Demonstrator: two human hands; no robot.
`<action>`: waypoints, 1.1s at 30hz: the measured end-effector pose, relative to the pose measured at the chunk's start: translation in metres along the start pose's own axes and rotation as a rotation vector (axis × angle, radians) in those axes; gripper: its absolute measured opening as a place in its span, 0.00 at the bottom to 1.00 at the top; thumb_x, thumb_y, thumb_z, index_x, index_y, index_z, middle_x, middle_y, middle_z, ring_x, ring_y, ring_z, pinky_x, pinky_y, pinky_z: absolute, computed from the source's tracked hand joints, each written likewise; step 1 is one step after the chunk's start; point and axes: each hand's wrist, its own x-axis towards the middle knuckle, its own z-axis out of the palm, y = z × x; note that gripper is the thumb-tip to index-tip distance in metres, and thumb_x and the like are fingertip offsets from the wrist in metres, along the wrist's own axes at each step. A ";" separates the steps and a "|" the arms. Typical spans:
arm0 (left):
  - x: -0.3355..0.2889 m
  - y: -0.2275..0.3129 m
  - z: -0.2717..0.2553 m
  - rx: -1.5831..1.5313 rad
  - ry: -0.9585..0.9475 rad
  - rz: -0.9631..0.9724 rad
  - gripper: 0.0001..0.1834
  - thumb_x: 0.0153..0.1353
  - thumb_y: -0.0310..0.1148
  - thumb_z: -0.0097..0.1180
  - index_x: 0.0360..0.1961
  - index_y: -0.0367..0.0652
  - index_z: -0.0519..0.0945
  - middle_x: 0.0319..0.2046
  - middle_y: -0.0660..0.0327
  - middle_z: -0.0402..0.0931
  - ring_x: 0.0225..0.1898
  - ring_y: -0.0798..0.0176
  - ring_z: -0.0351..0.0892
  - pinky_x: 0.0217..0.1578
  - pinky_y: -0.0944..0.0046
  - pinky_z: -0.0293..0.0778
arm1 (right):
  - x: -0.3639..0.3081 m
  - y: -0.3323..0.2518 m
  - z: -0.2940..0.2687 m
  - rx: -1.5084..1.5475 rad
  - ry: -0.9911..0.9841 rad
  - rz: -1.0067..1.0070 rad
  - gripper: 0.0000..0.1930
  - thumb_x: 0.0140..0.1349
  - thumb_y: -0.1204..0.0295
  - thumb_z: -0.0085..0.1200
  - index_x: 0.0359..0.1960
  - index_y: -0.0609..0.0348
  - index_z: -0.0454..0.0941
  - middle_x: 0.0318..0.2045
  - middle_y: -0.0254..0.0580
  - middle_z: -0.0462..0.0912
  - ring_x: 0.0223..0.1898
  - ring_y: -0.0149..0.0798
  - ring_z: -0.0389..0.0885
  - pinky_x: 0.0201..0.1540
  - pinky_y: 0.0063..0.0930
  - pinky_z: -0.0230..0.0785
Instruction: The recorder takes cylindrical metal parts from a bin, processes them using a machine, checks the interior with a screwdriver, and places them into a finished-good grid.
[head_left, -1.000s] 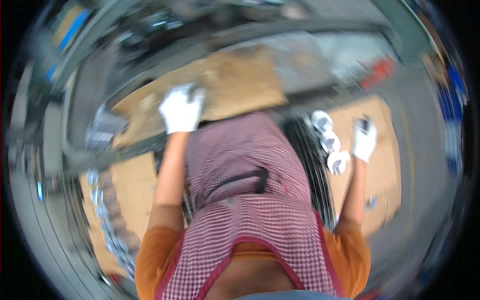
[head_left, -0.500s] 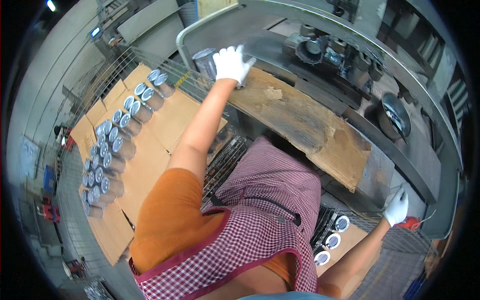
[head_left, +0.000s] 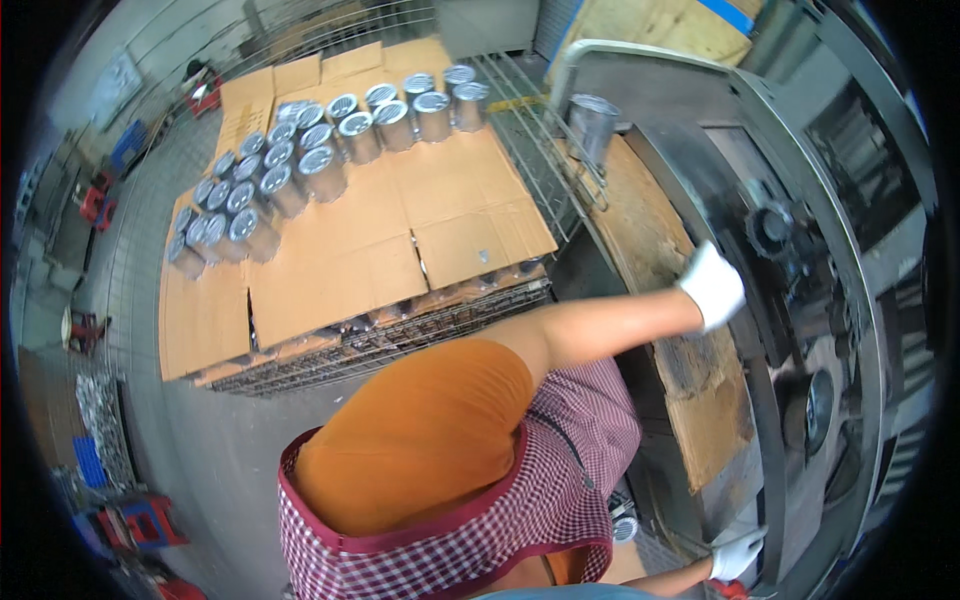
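My left hand (head_left: 712, 287), in a white glove, reaches over the cardboard-covered bench (head_left: 645, 215) beside the machine. Its fingers are turned away and partly smeared, so whether they hold anything is hidden. A metal can (head_left: 592, 128) stands at the far end of the bench, apart from that hand. Low on the right, my gloved right hand (head_left: 738, 557) is next to a red part (head_left: 733, 590) and a thin rod; its grip is unclear. The dark machine (head_left: 785, 235) with a round toothed part lies just right of my left hand.
Several metal cans (head_left: 322, 172) stand in rows on cardboard sheets (head_left: 350, 250) over a wire cage (head_left: 400, 318) at the left. A curved metal guard rail (head_left: 690, 55) surrounds the machine. A round bowl (head_left: 815, 410) sits at its right. Red stools (head_left: 150, 520) stand on the floor.
My left hand has left the can at the bench's far end and moved nearer, towards the machine. The view has swung left. My right hand remains near the red part.
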 end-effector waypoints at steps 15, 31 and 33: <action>-0.161 -0.198 -0.074 -0.082 0.241 -0.434 0.26 0.53 0.51 0.57 0.47 0.45 0.80 0.37 0.52 0.81 0.39 0.47 0.81 0.38 0.50 0.74 | -0.040 0.003 -0.032 -0.423 0.656 -0.981 0.15 0.62 0.56 0.53 0.27 0.51 0.81 0.23 0.39 0.80 0.24 0.44 0.77 0.26 0.40 0.68; -0.418 -0.459 -0.181 0.175 -0.009 -1.939 0.42 0.54 0.75 0.34 0.68 0.72 0.59 0.71 0.54 0.49 0.71 0.38 0.41 0.64 0.34 0.48 | -0.058 0.016 -0.020 -0.716 0.643 -1.003 0.26 0.58 0.45 0.49 0.12 0.51 0.73 0.12 0.40 0.71 0.15 0.47 0.71 0.19 0.44 0.59; -0.421 -0.467 -0.166 0.294 -0.013 -1.944 0.39 0.55 0.73 0.36 0.65 0.70 0.64 0.69 0.54 0.53 0.70 0.39 0.45 0.63 0.35 0.50 | -0.059 0.013 -0.020 -0.712 0.601 -0.964 0.26 0.58 0.45 0.50 0.12 0.51 0.74 0.13 0.41 0.72 0.16 0.47 0.72 0.20 0.45 0.60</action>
